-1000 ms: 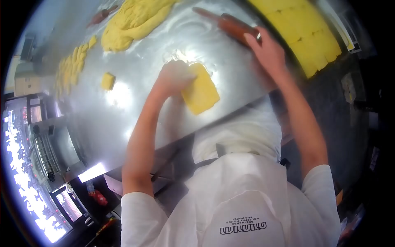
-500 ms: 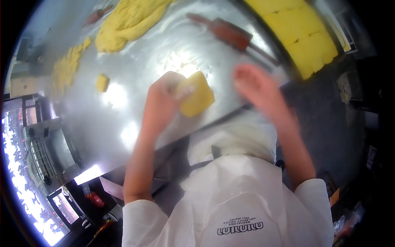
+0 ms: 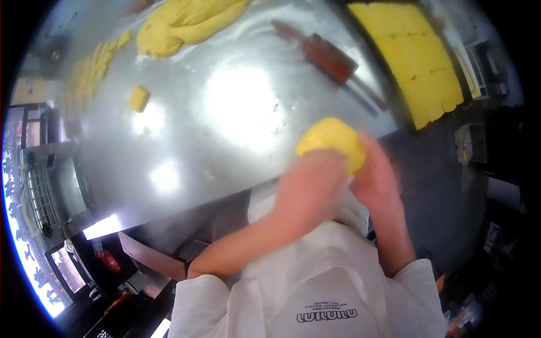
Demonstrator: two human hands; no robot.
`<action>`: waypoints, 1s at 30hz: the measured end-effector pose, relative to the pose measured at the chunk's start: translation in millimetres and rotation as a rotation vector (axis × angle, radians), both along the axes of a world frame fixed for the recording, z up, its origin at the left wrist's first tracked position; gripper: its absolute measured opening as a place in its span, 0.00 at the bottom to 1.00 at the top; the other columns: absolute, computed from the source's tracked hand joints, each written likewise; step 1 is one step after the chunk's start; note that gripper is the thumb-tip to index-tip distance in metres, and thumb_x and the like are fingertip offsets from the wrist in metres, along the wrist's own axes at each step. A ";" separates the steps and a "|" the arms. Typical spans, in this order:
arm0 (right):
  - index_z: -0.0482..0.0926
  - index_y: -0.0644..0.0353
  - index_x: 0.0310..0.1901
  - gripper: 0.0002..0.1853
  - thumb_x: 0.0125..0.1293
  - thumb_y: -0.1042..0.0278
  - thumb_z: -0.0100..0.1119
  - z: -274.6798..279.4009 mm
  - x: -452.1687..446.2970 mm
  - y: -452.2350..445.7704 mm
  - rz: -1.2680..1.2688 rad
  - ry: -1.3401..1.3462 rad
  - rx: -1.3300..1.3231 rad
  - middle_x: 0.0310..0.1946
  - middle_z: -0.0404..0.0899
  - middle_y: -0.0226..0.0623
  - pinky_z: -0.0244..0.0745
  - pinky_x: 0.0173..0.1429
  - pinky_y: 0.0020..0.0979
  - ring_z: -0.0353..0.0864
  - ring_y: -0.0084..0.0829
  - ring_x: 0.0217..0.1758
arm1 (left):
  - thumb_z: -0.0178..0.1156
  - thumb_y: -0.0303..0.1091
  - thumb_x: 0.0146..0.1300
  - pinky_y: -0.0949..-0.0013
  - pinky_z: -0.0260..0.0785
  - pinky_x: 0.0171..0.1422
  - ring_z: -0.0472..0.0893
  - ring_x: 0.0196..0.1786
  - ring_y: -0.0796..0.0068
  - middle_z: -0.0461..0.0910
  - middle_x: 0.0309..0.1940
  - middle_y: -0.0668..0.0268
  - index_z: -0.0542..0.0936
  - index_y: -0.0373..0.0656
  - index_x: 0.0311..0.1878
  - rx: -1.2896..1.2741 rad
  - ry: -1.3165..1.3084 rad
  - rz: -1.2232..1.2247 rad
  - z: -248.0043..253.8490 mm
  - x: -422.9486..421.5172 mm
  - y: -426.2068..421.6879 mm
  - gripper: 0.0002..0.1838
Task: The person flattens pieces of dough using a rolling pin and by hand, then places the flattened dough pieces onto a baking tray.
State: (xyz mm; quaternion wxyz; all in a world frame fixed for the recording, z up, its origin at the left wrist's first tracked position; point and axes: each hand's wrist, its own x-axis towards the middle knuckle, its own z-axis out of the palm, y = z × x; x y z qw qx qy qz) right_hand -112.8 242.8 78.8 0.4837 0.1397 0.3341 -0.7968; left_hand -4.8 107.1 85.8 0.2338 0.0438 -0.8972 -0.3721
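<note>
A flat piece of yellow dough point(image 3: 332, 138) is off the metal table, over its front edge. My left hand point(image 3: 315, 183) holds it from the near side, and my right hand point(image 3: 376, 169) grips its right edge; both are blurred by motion. On the table to the upper right lies a red rolling pin point(image 3: 331, 58), touched by neither hand. One small dough piece point(image 3: 138, 98) rests on the left part of the table.
The metal table point(image 3: 197, 141) has a large yellow dough mass point(image 3: 186, 25) at its back and a row of dough pieces point(image 3: 96, 65) at the far left. Flat yellow dough sheets point(image 3: 414, 62) fill a dark tray at the right. Shelving stands beyond the table's left end.
My right hand let go of the rolling pin and came down to the dough. My left hand lifted the dough piece from the table and moved right, so both hands now hold it.
</note>
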 end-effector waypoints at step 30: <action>0.85 0.69 0.48 0.14 0.74 0.64 0.68 44.2 -210.2 -22.1 0.209 0.946 0.704 0.35 0.88 0.37 0.82 0.34 0.24 0.86 0.22 0.32 | 0.67 0.39 0.72 0.71 0.74 0.60 0.84 0.51 0.71 0.88 0.49 0.60 0.84 0.31 0.61 0.557 -0.540 -0.096 75.6 -269.9 -116.2 0.22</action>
